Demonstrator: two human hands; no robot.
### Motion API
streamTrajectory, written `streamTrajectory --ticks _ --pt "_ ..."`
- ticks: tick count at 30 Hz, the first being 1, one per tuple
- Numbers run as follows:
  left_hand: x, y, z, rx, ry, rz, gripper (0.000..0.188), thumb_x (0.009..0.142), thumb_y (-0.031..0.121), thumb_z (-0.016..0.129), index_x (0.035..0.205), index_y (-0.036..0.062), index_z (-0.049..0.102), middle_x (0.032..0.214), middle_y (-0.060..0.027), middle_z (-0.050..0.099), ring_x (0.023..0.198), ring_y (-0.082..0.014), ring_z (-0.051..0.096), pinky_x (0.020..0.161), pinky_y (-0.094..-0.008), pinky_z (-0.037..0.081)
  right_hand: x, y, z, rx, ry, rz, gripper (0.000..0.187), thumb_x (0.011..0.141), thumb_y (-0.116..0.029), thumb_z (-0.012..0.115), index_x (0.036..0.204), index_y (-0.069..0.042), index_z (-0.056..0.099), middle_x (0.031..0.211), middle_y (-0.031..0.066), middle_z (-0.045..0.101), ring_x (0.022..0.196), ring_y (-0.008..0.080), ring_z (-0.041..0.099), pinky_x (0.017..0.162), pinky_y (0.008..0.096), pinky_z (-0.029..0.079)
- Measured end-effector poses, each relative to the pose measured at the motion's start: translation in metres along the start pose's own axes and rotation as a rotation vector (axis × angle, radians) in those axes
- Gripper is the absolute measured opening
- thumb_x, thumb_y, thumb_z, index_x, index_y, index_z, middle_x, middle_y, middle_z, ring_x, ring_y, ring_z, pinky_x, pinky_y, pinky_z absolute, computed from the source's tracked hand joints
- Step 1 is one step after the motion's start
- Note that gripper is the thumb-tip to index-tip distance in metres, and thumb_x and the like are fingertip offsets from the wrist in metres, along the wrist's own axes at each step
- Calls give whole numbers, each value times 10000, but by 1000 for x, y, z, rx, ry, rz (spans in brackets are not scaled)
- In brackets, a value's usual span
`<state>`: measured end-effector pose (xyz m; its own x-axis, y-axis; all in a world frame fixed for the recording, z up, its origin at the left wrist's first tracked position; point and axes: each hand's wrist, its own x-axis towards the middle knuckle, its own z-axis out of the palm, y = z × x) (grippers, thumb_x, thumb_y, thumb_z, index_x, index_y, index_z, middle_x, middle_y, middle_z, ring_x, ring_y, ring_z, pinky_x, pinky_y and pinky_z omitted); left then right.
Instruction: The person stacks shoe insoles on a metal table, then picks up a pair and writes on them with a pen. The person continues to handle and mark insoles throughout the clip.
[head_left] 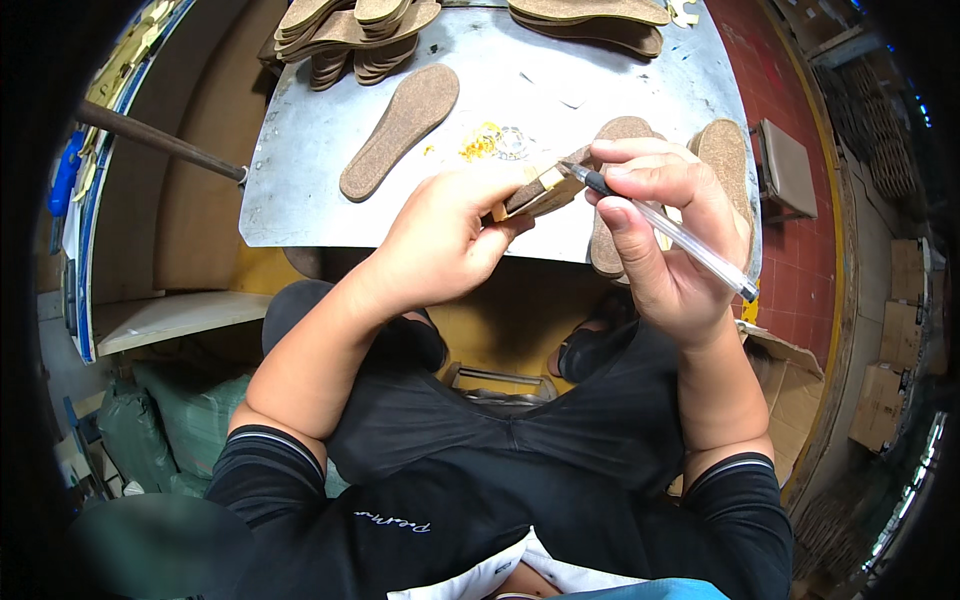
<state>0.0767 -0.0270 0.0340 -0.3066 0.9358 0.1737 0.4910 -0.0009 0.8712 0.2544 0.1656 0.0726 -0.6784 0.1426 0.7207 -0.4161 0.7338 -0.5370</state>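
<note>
My left hand point(440, 235) is closed round a brown cork-like insole point(522, 200), tilted so that its edge shows. A small pale yellow piece point(551, 178) lies against that edge. Between the thumb and fingers of my right hand point(690, 205) is a clear-barrelled pen point(700, 250) with a dark grip. Its tip meets or nearly meets the insole beside the pale piece; which of the two I cannot tell. A single insole point(405, 130) lies flat on the table to the left. More insoles point(606, 245) lie partly hidden behind my right hand.
Stacks of insoles point(350, 35) stand at the table's point(300, 190) far left, with another stack point(590, 30) at the far right. Yellow-orange scraps point(482, 140) lie mid-table. A metal bar point(160, 140) reaches the left edge. A stool point(785, 165) and cardboard boxes point(885, 400) are at right.
</note>
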Motion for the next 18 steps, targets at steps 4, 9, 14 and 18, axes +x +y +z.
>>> streamTrajectory --ticks 4,9,14,18 --pt "1 5 -2 139 21 26 531 863 -47 619 1355 87 766 955 -144 821 882 -375 794 806 -459 622 0 -5 0 -39 -47 25 134 1048 -17 801 1129 56 724 1031 178 812 1153 389 795 1019 476 621" --pt "0 8 -5 243 31 51 593 858 -35 625 1410 135 759 932 -129 812 886 -372 789 793 -485 617 3 -7 1 -65 -67 32 111 1042 -13 802 1090 50 725 993 170 805 1156 395 797 1007 475 626" --pt "0 11 -10 313 22 71 590 862 -38 631 1410 137 760 932 -122 815 896 -379 789 800 -484 621 5 -7 1 -75 -55 7 121 1008 -15 824 1056 43 730 955 170 802 1077 402 814 948 468 644" --pt "1 13 -13 194 -39 -9 278 916 -55 711 1185 2 752 988 -187 766 931 -340 756 853 -436 597 5 -2 2 -62 -20 -27 141 953 -21 864 1015 33 750 919 163 799 980 399 833 887 460 666"
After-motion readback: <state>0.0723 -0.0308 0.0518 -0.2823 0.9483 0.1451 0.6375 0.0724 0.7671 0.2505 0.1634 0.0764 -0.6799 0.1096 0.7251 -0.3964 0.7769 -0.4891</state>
